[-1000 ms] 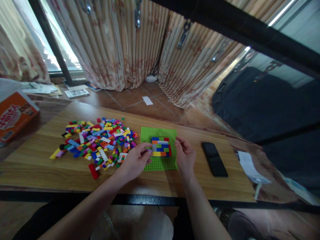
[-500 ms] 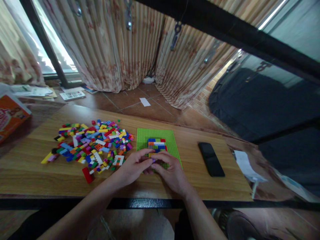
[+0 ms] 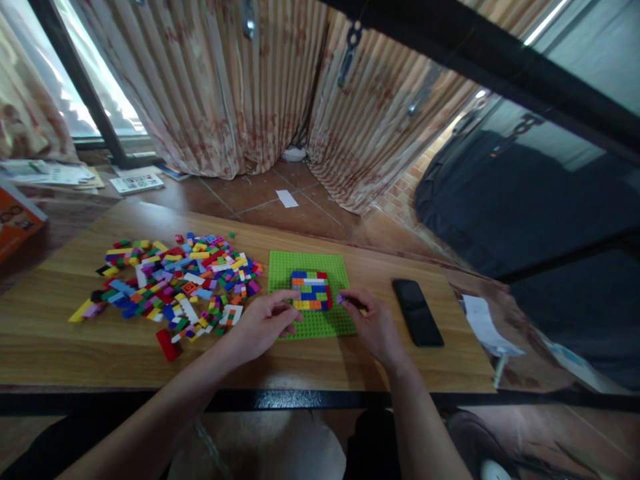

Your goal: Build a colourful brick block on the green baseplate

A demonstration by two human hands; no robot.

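Observation:
A many-coloured block of toy bricks [image 3: 313,291] sits on the green baseplate [image 3: 305,261]. Between the thumb and index finger of my right hand [image 3: 374,327] is a small purple brick [image 3: 341,299], just right of the block and above the plate. My left hand [image 3: 263,325] is at the block's near left corner with thumb and index finger apart. No brick shows in it, and I cannot tell whether its fingertips touch the block.
A wide pile of loose bricks [image 3: 187,280] covers the left of the wooden table [image 3: 310,370], with a red brick [image 3: 167,345] at its near edge. A black phone [image 3: 417,313] lies to the right. Paper [image 3: 487,325] hangs past the phone, and an orange box [image 3: 17,223] stands far left.
My hands, which were together over the near part of the plate, have parted. The right has moved right with the purple brick, the left slightly left, and the block is uncovered.

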